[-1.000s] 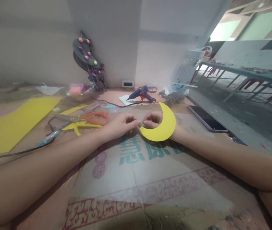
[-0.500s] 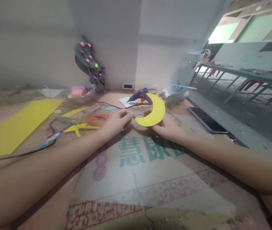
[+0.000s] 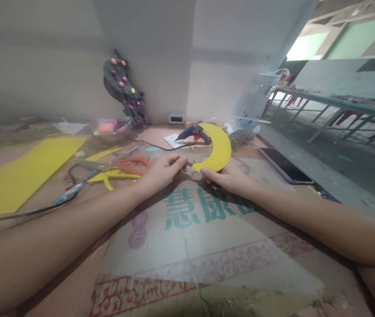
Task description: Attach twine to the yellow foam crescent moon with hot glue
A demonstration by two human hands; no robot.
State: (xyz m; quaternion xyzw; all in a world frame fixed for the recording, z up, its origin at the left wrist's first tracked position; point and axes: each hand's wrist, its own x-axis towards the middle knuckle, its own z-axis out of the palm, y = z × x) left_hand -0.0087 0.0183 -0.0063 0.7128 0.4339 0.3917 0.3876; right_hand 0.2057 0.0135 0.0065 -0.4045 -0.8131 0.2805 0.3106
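A yellow crescent moon cut from foam sheet [image 3: 219, 149] stands tilted up over the printed cardboard mat [image 3: 207, 237]. My right hand [image 3: 228, 178] grips its lower edge from underneath, fingers closed on it. My left hand [image 3: 162, 171] is pinched at the crescent's lower tip, fingers pressed together on something small I cannot make out. Both forearms stretch across the mat toward the crescent.
Behind the crescent lies a blue hot glue gun [image 3: 192, 132] with its cord. Orange-handled scissors [image 3: 131, 164], yellow foam scraps [image 3: 111, 177] and a large yellow sheet [image 3: 22, 171] lie left. A phone [image 3: 284, 164] rests right. A dark beaded ornament [image 3: 123, 90] leans on the wall.
My right hand turned from above the crescent to below it, and the crescent rose and swung upright toward the glue gun. My left hand stayed pinched at its tip.
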